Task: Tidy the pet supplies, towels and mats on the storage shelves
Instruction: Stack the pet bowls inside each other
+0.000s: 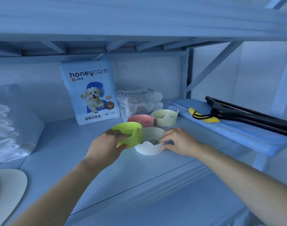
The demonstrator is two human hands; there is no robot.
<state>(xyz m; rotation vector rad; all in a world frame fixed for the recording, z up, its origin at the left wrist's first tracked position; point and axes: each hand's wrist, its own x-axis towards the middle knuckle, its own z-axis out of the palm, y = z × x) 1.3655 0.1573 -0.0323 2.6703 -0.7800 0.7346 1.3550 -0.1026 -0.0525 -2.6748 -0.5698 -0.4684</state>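
My left hand (pixel 107 144) grips a green pet bowl (pixel 131 132) by its rim and holds it tilted, just left of and partly over a white pet bowl (pixel 149 148). The white bowl stands on the shelf (pixel 74 152), and my right hand (pixel 177 141) pinches its right rim. Behind them sit a pink bowl (pixel 142 119) and a cream bowl (pixel 165 117), side by side. A pack of honeycare pet pads (pixel 90 92) stands upright at the back.
Folded white towels (pixel 10 128) are stacked at the left. A crumpled clear plastic bag (pixel 136 100) lies behind the bowls. At the right, a blue mat (pixel 229 126) carries black hangers (pixel 247 113). A pale flat mat (pixel 7 190) sticks out at lower left.
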